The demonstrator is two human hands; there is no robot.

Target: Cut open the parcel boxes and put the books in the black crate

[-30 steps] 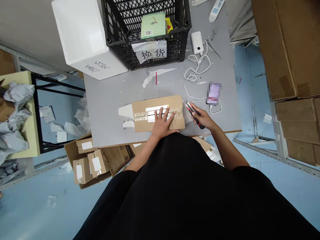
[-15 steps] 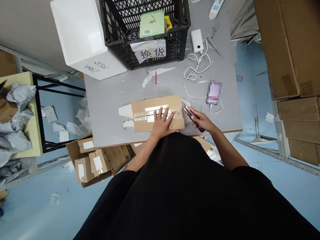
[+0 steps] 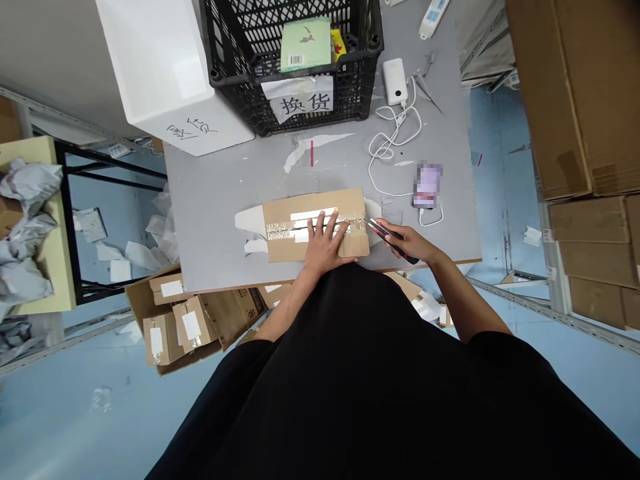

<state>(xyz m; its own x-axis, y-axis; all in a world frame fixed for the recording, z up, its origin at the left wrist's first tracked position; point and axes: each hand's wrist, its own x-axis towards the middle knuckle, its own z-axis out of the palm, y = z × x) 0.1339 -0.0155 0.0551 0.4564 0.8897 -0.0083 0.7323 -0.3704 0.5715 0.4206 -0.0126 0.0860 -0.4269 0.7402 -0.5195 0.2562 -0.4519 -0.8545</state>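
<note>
A brown cardboard box (image 3: 280, 243) lies on the grey table near its front edge, with clear tape and a white label along its top. My left hand (image 3: 326, 245) rests flat on the box with fingers spread. In my right hand (image 3: 407, 241) is a black and red utility knife (image 3: 389, 235). Its blade end points at the box's right end, close to the taped seam; whether it touches is too small to tell. White paper scraps (image 3: 250, 219) lie at the box's left end.
Behind the box stand a black plastic crate (image 3: 313, 70) and a white bin (image 3: 165, 87). To the right lie a phone (image 3: 427, 187), a white power bank (image 3: 395, 81) with tangled cable, and scissors (image 3: 425, 85). An open carton (image 3: 220, 313) of small boxes sits below the table's front edge.
My right hand has shifted slightly right, and the utility knife is turned a little, its tip now nearer the level of the seam. My left hand stays on the box.
</note>
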